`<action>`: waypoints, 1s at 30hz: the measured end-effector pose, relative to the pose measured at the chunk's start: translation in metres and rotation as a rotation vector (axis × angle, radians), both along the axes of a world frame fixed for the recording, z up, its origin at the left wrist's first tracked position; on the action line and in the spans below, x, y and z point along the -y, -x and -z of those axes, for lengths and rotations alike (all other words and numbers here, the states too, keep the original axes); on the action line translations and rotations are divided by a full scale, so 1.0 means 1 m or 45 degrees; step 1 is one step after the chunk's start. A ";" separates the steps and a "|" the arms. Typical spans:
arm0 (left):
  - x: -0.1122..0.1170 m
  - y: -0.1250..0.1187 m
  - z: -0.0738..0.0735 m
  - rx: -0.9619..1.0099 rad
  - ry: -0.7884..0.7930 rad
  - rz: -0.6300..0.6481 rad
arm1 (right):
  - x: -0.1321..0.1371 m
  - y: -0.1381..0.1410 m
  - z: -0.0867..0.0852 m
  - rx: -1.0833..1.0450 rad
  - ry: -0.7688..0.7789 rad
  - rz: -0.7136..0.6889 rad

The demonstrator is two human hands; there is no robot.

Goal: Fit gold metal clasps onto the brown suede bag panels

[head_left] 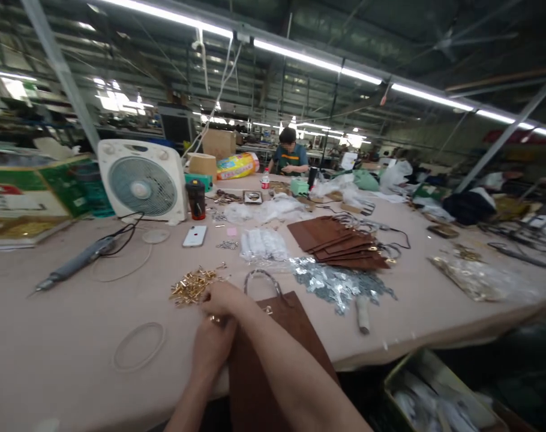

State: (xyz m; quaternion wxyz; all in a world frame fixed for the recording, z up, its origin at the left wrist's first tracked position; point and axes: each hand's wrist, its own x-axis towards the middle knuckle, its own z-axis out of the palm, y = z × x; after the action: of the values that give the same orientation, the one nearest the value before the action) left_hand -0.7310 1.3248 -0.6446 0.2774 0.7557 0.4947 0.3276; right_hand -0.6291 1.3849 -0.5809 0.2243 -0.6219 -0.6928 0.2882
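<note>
A brown bag (279, 360) with a looped handle (264, 275) lies at the table's front edge, partly under my right forearm. A small metal fitting (267, 310) shows near its top. My right hand (223, 298) crosses over the bag, fingers curled down beside a pile of gold-coloured metal pieces (192, 286). Just below it, close to or touching it, is my left hand (213, 343), also closed. A small gold-coloured glint (215, 320) shows on its upper side; I cannot tell whether it is a ring or a held part. Both hands' fingertips are hidden.
Stacked brown bags (336, 240) lie beyond silvery flat pieces (340, 279). A grey cylinder (363, 315) is at right. Leftward are a white fan (142, 183), a phone (194, 236), a corded tool (77, 262) and a clear ring (138, 347). Another person (288, 153) sits opposite.
</note>
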 end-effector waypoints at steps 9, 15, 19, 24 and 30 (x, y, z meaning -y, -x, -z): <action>0.004 -0.004 -0.014 0.273 0.007 -0.053 | 0.084 -0.060 -0.011 -0.827 -0.654 0.451; 0.002 -0.003 -0.013 0.582 0.056 -0.174 | 0.165 -0.142 0.017 -1.062 -0.642 0.861; 0.008 -0.005 -0.015 0.742 0.097 -0.276 | 0.197 -0.160 0.047 -0.947 -0.535 0.909; 0.016 -0.024 -0.027 0.646 -0.164 -0.244 | 0.204 -0.153 0.056 -0.834 -0.500 0.881; 0.018 -0.086 -0.056 -0.038 -0.394 0.552 | 0.201 -0.150 0.049 -0.819 -0.469 0.844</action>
State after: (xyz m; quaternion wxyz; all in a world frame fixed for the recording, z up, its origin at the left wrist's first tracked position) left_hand -0.6446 1.3064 -0.5883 0.2150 0.8821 0.2693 0.3213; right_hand -0.4790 1.1835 -0.6303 0.6123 -0.6385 -0.3928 0.2513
